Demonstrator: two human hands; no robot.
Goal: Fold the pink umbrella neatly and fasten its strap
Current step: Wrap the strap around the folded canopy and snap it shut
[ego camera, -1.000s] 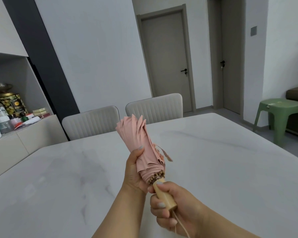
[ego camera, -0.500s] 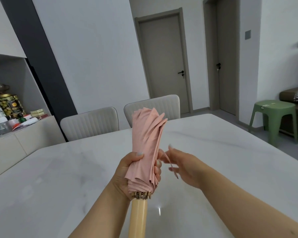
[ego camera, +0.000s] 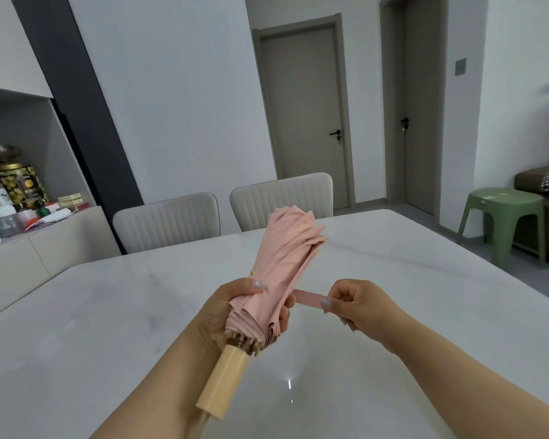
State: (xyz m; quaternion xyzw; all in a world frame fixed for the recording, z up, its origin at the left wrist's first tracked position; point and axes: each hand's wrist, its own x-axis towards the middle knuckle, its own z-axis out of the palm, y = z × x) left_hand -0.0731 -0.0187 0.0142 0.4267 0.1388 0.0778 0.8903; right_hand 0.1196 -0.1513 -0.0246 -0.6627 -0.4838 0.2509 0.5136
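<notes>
umbrella: pink fabric folding umbrella [ego camera: 286, 264] with pale wooden cylindrical handle [ego camera: 224, 386], canopy pleats gathered into a roll, held in the air above the white marble counter [ego camera: 425, 296], not touching it.
long axis: handle end low and toward the person, canopy tip up, away and tilted a little right.
left hand [ego camera: 235, 312]: clamped round the lower canopy just above the handle, thumb on top of the fabric.
right hand [ego camera: 352, 304]: pinching the free end of the narrow pink fabric strap [ego camera: 308, 297], just right of the roll.
key relation: strap runs sideways off the roll's right side, pulled taut, across the long axis; right hand is the nearer one to it.
step (judgement): folding looks done, strap not yet wrapped or fastened; next it has to go round the roll.
containers: none in play; bottles and a tin [ego camera: 23, 188] stand on the side cabinet, contents cannot tell.
</notes>
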